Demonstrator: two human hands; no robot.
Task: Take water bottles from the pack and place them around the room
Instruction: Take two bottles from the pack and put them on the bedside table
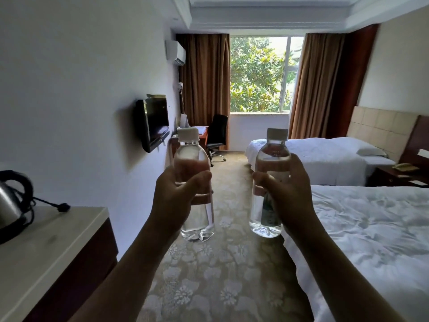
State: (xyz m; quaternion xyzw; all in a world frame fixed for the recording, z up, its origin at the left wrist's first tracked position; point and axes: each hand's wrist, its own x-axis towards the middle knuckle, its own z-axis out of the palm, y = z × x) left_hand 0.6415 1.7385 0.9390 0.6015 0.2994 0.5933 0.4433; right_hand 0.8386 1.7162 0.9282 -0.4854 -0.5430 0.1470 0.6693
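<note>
Bottles stand upright in both fists, left bottle point(194, 187) gripped by the left hand point(178, 194), right bottle point(269, 182) by the right hand point(287, 194), which is nearer the nightstand point(394, 175) far right.

Single head-worn wide-angle view, facing forward and slightly down along the room toward the far window point(262, 74); hands close up.
</note>
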